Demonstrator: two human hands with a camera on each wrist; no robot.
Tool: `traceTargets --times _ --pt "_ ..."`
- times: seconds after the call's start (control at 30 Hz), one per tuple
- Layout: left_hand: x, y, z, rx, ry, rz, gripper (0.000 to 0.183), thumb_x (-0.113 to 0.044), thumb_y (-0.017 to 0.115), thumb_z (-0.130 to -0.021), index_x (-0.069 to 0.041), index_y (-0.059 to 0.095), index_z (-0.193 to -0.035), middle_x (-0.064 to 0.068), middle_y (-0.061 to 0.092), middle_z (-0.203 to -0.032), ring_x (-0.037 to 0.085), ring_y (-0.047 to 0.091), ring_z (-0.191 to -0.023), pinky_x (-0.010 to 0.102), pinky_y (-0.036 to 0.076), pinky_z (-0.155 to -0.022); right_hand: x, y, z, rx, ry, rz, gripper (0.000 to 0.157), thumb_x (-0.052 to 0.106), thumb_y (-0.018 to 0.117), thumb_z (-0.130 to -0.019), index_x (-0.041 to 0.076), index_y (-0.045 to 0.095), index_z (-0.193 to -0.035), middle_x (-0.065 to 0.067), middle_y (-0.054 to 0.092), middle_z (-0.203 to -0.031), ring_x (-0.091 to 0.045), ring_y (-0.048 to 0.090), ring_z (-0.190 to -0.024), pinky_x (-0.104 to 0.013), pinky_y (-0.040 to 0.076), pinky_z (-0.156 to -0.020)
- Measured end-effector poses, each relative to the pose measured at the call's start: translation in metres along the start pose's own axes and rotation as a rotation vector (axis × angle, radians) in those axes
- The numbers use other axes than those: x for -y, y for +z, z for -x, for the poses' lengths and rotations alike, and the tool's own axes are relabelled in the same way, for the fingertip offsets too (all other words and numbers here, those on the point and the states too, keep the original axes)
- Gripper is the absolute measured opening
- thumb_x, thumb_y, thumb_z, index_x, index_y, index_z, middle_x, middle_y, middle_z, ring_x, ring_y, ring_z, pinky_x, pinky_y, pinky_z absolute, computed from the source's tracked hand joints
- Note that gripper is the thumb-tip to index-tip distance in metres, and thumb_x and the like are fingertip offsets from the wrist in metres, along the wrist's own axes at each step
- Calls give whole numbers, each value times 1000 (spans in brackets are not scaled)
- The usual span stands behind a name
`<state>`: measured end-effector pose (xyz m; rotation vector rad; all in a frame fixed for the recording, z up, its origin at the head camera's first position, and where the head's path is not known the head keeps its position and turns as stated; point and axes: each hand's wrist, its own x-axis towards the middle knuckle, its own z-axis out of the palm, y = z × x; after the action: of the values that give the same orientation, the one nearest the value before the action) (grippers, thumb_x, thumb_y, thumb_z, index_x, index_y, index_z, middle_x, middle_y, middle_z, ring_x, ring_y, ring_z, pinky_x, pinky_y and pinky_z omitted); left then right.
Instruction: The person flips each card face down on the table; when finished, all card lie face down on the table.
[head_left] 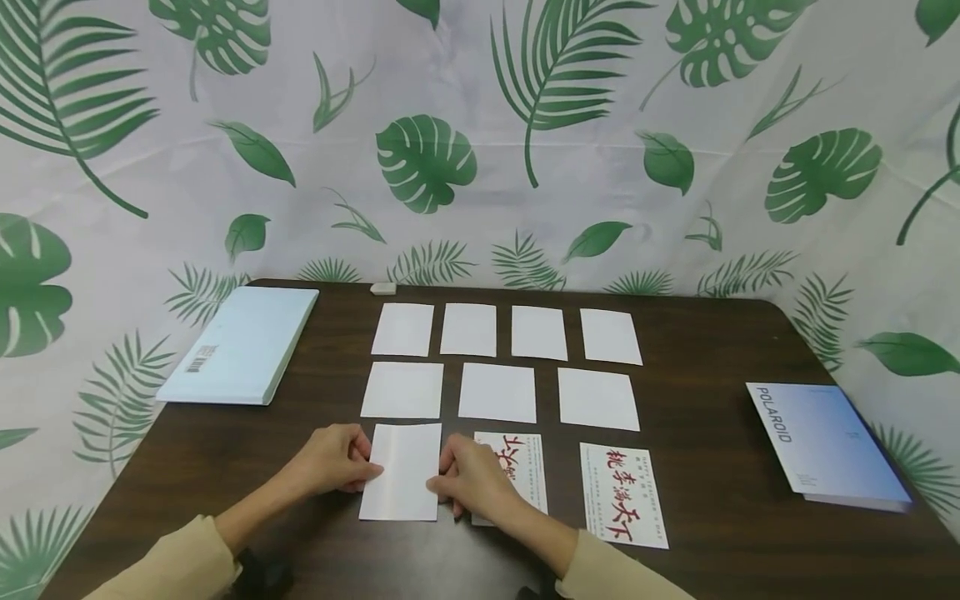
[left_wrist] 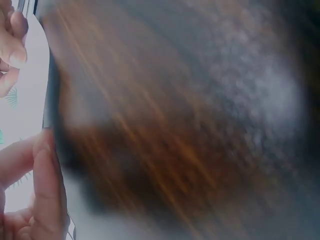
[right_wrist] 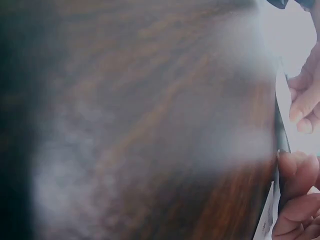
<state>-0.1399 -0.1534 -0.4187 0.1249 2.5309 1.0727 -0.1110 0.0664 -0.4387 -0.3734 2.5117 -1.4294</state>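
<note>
A blank white card [head_left: 402,475] stands upright in format at the near left of the rows of cards. My left hand [head_left: 337,458] pinches its left edge between thumb and fingers. On the opposite edge, my right hand [head_left: 474,482] pinches the card too. The card's thin edge [left_wrist: 39,70] shows between both hands in the left wrist view. Partly beneath my right hand and wrist lies a card with red characters [head_left: 528,462]. Another card with red characters [head_left: 624,496] lies further right, face up on the table.
Behind my hands, several blank white cards [head_left: 497,393] lie in two rows on the dark wooden table [head_left: 697,400]. A pale blue box [head_left: 243,342] sits at the left, a blue Polaroid booklet [head_left: 832,442] at the right. A small white object [head_left: 383,289] is by the back edge.
</note>
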Motion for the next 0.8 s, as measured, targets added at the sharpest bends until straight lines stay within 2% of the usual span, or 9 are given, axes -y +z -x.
traceTargets --times 0.2,0.37,0.57,0.67,0.8 --pt "-1 1 -2 14 -16 -35 24 -8 80 -72 -5 56 -77 4 56 -59 12 57 -48 25 54 -49 3 -6 0 10 -9 83 22 5 73 -77 6 52 -76 3 59 -50 -2 45 -32 -16 36 -32" --pt "-5 0 -5 35 -21 -52 24 -8 79 -72 -4 56 -79 5 57 -60 13 57 -49 25 55 -49 -6 -35 3 -65 -29 104 16 9 72 -81 4 56 -82 0 60 -56 -5 49 -38 -17 41 -36" --pt "-6 -3 -6 63 -23 -64 24 -7 79 -73 -3 56 -79 5 57 -60 12 58 -49 25 54 -49 -31 -81 13 -256 101 138 17 7 73 -79 2 61 -91 0 55 -64 -8 49 -48 -18 43 -40" --pt "-5 -5 -6 81 -22 -66 24 -7 78 -73 -3 55 -78 6 57 -60 12 58 -49 25 54 -49 -40 -93 19 -271 138 170 22 4 74 -77 0 62 -95 -1 54 -67 -10 48 -50 -20 45 -40" --pt "-3 -6 -6 105 -8 -64 24 -8 78 -74 -3 55 -78 5 58 -59 12 59 -48 26 55 -49 -48 -97 22 -251 133 246 27 2 76 -74 0 62 -97 -2 54 -72 -11 48 -56 -21 44 -43"
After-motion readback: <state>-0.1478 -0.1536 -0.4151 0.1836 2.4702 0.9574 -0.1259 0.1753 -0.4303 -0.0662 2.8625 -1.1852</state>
